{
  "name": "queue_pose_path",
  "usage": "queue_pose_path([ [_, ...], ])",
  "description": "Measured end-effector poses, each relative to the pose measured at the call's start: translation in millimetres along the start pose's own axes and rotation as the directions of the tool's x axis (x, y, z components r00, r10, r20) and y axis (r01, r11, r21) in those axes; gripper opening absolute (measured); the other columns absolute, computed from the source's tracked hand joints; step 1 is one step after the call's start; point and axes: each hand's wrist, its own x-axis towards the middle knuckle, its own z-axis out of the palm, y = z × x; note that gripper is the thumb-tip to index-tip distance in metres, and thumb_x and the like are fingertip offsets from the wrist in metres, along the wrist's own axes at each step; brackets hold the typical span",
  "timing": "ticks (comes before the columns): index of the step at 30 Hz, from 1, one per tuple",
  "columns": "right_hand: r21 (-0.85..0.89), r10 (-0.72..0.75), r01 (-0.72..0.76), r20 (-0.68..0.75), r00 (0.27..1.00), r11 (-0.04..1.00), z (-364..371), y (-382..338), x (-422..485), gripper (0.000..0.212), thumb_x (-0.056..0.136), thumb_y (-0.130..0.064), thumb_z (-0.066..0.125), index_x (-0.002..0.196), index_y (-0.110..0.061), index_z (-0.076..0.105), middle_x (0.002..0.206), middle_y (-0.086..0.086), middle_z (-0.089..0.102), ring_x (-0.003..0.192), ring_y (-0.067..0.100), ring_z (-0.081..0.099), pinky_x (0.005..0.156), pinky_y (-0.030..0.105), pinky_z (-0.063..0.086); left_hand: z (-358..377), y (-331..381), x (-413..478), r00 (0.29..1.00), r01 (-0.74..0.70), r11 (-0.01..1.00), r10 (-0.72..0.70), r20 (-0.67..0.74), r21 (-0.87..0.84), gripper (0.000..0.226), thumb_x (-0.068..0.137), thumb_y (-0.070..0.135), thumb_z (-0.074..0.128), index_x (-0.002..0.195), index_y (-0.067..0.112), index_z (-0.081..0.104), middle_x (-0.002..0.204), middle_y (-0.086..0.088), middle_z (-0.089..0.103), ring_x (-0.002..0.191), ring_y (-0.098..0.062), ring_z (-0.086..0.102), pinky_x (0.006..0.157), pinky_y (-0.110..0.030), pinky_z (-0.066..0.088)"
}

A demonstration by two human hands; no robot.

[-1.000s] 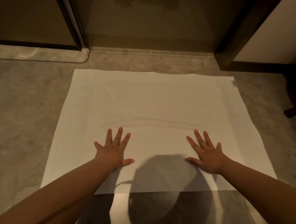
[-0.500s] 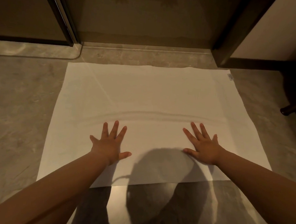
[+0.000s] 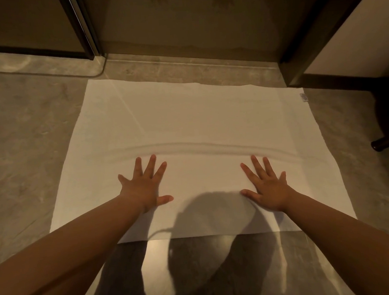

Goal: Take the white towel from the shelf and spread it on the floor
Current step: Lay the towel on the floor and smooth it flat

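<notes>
The white towel lies spread on the grey floor, and both hands press down on its near half. The left hand is flat, palm down, fingers splayed, grasping nothing. The right hand lies the same way, open and flat, also holding nothing. The two hands are well apart, with a dark shadow on the cloth between them.

Just beyond the fingertips of both hands a long shallow wrinkle runs across the towel from side to side. Past that ridge the cloth looks smooth up to its far edge, which ends near a raised floor sill below the wall. A small label sits at the far corner on the right hand's side.

Bare floor lies open outward of the left hand. Outward of the right hand a narrower strip of floor ends at a dark furniture leg. The towel's near edge lies behind the wrists.
</notes>
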Motion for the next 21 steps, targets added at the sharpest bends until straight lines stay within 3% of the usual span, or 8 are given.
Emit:
queue_pose_path([
  [13, 0.017, 0.013, -0.012, -0.006, 1.0, 1.0, -4.5, 1.0, 7.0, 0.083, 0.074, -0.082, 0.009, 0.142, -0.045, -0.023, 0.149, -0.008, -0.038, 0.138, 0.025, -0.033, 0.106, 0.071, 0.005, -0.5, -1.1, 9.6, 1.0, 0.012, 1.0, -0.011, -0.023, 0.01, 0.099, 0.078, 0.08, 0.034, 0.144, 0.035, -0.025, 0.152, 0.001, -0.034, 0.141, -0.035, -0.024, 0.102, -0.071, 0.021],
  [21, 0.016, 0.017, -0.016, -0.051, 0.999, 1.0, 1.2, -2.3, 1.3, 0.081, 0.074, -0.083, 0.004, 0.137, -0.045, -0.03, 0.151, -0.005, -0.035, 0.139, 0.027, -0.03, 0.108, 0.067, 0.007, -0.1, -0.5, 4.2, 1.0, -0.001, 0.999, 0.001, -0.015, 0.033, 0.098, 0.08, 0.079, 0.032, 0.144, 0.032, -0.026, 0.152, -0.001, -0.035, 0.141, -0.036, -0.025, 0.104, -0.07, 0.02],
])
